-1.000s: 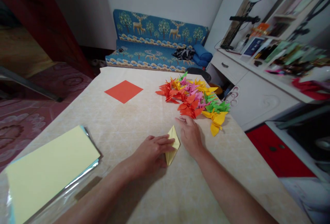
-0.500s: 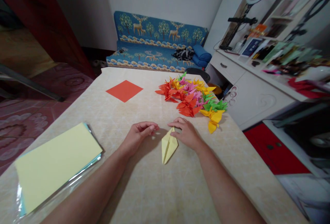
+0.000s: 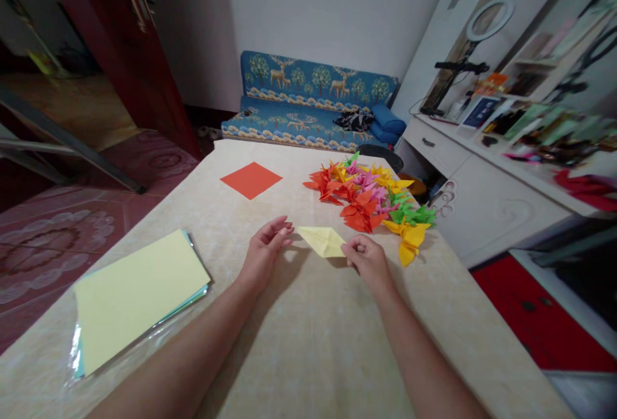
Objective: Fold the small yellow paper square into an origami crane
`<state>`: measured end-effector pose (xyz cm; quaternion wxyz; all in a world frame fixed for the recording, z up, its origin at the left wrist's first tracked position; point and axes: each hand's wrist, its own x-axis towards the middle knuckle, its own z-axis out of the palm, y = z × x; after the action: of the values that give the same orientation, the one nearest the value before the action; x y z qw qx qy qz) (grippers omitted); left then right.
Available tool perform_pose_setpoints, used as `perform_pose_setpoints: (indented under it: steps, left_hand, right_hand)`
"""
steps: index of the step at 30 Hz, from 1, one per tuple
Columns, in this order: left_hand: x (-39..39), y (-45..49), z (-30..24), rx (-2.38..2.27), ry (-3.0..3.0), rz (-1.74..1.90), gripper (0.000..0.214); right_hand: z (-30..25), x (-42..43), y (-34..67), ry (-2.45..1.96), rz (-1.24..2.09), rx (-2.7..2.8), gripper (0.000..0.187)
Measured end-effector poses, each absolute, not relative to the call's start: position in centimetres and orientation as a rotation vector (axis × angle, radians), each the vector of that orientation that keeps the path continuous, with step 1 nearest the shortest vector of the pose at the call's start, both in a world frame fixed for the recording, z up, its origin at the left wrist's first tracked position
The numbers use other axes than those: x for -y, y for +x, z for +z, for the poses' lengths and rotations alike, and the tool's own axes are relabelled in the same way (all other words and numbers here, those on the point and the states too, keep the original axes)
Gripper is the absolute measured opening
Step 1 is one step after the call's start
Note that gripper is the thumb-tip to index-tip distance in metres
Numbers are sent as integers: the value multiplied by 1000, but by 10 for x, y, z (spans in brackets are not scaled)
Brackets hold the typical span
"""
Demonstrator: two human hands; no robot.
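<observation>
Between my hands is a pale yellow folded origami paper (image 3: 324, 241), a flat diamond shape lying sideways. My right hand (image 3: 367, 258) pinches its right corner between thumb and fingers. Its left tip points at my left hand (image 3: 267, 245), whose fingers are apart and hold nothing; a small gap seems to separate them from the paper. Beyond the hands, at the right, lies a cluster of folded paper cranes (image 3: 361, 210) in red, pink, green and yellow.
A red paper square (image 3: 251, 180) lies flat toward the far left of the table (image 3: 308, 355). At the left is a stack of pale yellow and blue paper (image 3: 142, 300) on clear plastic. Past the table stand a blue patterned sofa (image 3: 308, 117) and a white cabinet (image 3: 486, 194).
The yellow paper has turned from pointing toward me to lying sideways, and seems lifted off the table. My right hand has shifted to its right corner. The view has tilted up slightly.
</observation>
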<state>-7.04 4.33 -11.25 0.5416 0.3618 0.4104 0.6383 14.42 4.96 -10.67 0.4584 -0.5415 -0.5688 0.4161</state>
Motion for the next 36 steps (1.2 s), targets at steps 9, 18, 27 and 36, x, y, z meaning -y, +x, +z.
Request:
perform_pose_setpoints:
  steps: [9,18,27,36]
  left_hand:
    - [-27,-49,-95,-949,1014,1288,35]
    - [-28,-50,-106,-1051,988,1252,34]
    - [-28,-52,-101,-1069,1007,1248,35]
    - [-35,-50,-115,-1447,1516,1206,25]
  right_hand:
    - [-113,-22,87,-1093,1353,972,32]
    - [-109,-22,92,-1072,1295,1187,26]
    - [-109,-24,99,-1148,1160,1245,28]
    - [-114,-32,111,-1633,437,1877,38]
